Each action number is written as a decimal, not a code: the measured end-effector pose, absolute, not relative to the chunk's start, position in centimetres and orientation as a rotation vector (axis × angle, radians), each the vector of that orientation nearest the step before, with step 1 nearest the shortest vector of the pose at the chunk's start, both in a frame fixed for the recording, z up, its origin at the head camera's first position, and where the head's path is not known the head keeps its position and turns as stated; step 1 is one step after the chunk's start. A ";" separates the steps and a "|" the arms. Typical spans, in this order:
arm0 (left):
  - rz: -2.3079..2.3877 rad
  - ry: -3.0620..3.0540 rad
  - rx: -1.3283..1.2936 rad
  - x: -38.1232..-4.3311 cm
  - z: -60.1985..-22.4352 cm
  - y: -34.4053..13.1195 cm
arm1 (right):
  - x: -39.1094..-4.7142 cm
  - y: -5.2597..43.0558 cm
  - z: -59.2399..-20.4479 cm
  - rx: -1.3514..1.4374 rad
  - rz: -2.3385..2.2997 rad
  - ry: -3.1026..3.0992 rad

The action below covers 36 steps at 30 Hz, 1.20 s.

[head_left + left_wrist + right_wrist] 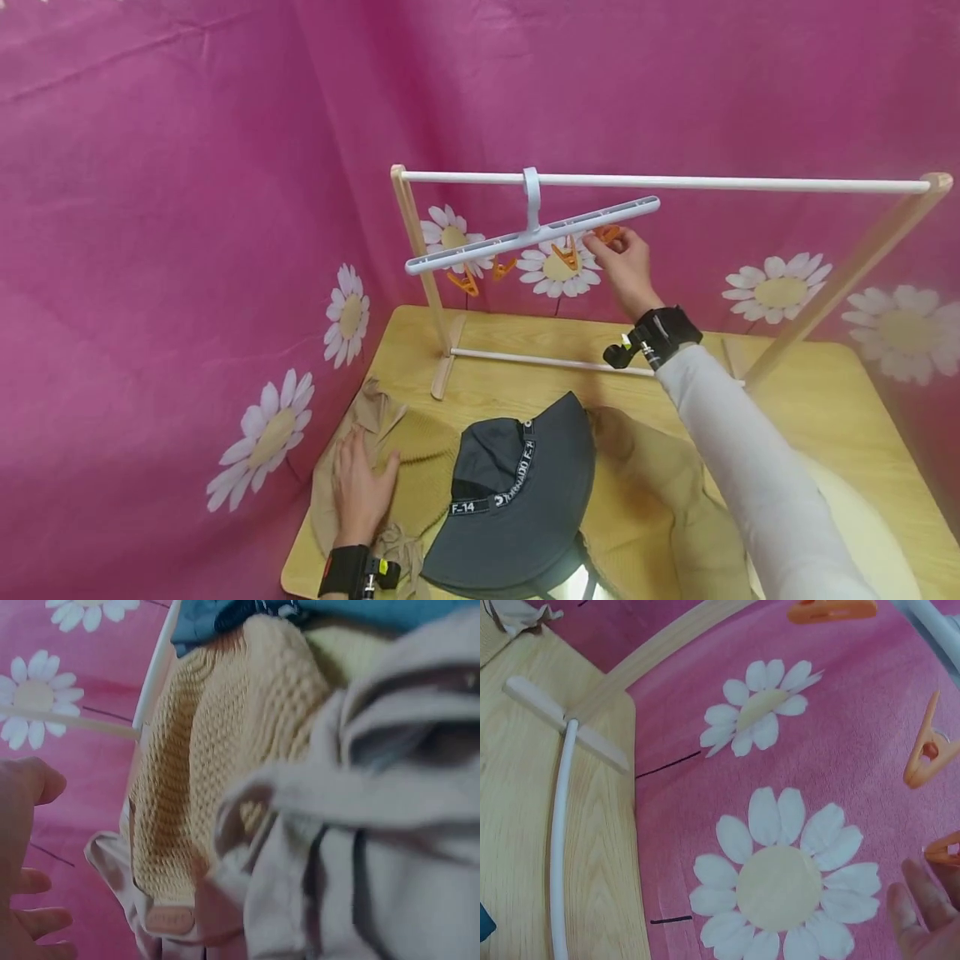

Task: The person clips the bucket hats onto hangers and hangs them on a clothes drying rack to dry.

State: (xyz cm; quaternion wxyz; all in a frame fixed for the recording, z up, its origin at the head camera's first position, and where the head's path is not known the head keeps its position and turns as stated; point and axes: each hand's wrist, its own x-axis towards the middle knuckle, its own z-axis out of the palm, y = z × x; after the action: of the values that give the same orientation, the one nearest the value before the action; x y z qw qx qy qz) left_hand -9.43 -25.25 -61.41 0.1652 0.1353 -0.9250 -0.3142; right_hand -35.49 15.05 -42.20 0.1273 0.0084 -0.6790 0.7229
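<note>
A pale blue-grey hanger (487,247) hangs by its hook from the white rod, tilted with its right end higher. Several orange clips (566,254) dangle below its bar. At the right end my right hand (626,262) pinches an orange clip (945,849) between thumb and fingers; the right wrist view shows only part of that hand. My left hand (362,487), fingers spread, is low over a tan knitted hat (217,727) and beige cloth (390,795) at the left of the table. Beside it lies a dark bucket hat (517,508) with a lettered band.
A wooden-ended rack with a white top rod (720,182) and a lower rod (525,359) stands at the back of the wooden table (840,408). More tan headwear (645,492) lies right of the dark hat, under my right arm. A pink daisy-printed curtain (187,208) encloses the table.
</note>
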 end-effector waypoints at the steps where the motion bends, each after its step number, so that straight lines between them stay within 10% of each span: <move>1: -0.892 -2.627 0.386 -9.5 -61.5 -25.5 | -35.6 14.9 -42.2 0.038 2.126 -1.942; 36: -0.865 -2.864 0.499 -16.2 -63.6 -29.8 | -34.6 17.9 -43.5 -0.081 1.683 -2.203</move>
State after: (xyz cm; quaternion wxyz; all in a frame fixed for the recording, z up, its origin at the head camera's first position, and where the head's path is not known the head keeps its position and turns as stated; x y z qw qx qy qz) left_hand -16.23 -29.76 -63.61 0.0544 0.1642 -0.9429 -0.2847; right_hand -34.56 17.88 -43.47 0.1830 -0.0287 -0.7808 0.5966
